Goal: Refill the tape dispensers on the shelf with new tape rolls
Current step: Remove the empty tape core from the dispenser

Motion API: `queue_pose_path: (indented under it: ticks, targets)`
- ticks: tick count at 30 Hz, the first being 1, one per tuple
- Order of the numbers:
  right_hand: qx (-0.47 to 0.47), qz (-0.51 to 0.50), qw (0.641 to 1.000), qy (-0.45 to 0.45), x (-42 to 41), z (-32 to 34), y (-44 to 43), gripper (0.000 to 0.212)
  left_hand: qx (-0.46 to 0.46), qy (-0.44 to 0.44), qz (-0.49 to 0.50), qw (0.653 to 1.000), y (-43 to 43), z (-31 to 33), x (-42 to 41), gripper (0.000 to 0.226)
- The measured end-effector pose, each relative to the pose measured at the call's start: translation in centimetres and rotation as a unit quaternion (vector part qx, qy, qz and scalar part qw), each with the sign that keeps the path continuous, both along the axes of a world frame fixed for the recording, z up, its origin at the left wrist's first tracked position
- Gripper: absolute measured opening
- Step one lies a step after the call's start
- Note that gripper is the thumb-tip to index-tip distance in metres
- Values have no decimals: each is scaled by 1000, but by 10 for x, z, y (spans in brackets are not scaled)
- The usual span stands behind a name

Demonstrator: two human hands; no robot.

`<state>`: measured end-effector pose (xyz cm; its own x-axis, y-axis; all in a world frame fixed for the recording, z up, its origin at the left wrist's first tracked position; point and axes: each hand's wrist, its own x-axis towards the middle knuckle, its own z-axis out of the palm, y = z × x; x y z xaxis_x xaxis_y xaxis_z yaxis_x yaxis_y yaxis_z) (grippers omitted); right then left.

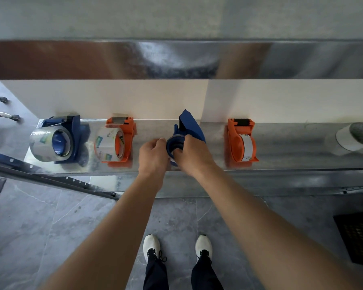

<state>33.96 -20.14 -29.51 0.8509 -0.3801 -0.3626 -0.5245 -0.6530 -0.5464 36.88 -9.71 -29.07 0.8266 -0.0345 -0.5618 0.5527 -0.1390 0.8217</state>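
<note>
Galvanised steel shelf (281, 143) carries four tape dispensers in a row as a person stands before it, both arms reaching forward. Both hands meet at the blue tape dispenser (190, 124), third from the left, which stands with its blade end tipped up towards the white back wall (134, 97). The left hand (153, 155) pinches the near left rim of the dispenser's blue hub (174, 143), fingers curled and thumb on top. The right hand (192, 151) is closed around the hub's right side, its fingers wrapped over the front; whether a tape roll is seated there cannot be told, though a pale sliver shows just under the fingers.

Just left of the left hand stands an orange dispenser (128, 139) loaded with a full clear tape roll (109, 144) bearing green-and-white printing. Farther left, at the shelf's end, a second blue dispenser (73, 139) holds another full clear roll (50, 144). Well to the right of the right hand, a second orange dispenser (241, 141) holds a thin, nearly spent roll (247, 144). At the far right edge lies a white roll (352, 137) on its side.

An upper shelf edge (176, 59) overhangs the row. Below the hands, white trainers (203, 245) stand on grey marble-patterned floor tiles (71, 227).
</note>
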Motion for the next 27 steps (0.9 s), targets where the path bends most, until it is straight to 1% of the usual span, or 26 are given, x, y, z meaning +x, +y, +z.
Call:
queue_pose_path:
  ticks: [3,7,12,17,21,27]
  targets:
    - [-7,5,1000,-8,-2,8,1,29,-4,-3,1,1000,3,14,-1,32]
    - [-52,17,996,-65,-6,23,1,24,-13,-21,6,1000,5,33,-1,29]
    - [-46,4,992,-120,-13,45,3,23,-45,-28,24,998,8,59,-6,23]
    - [-42,10,982,-185,-24,72,-3,35,-67,-52,46,995,4,86,-16,21]
    - [-23,11,971,-238,-36,93,-10,49,-81,-79,47,992,0,107,-28,16]
    - [4,-12,949,-316,-61,123,-20,50,-110,-111,53,986,-10,132,-47,19]
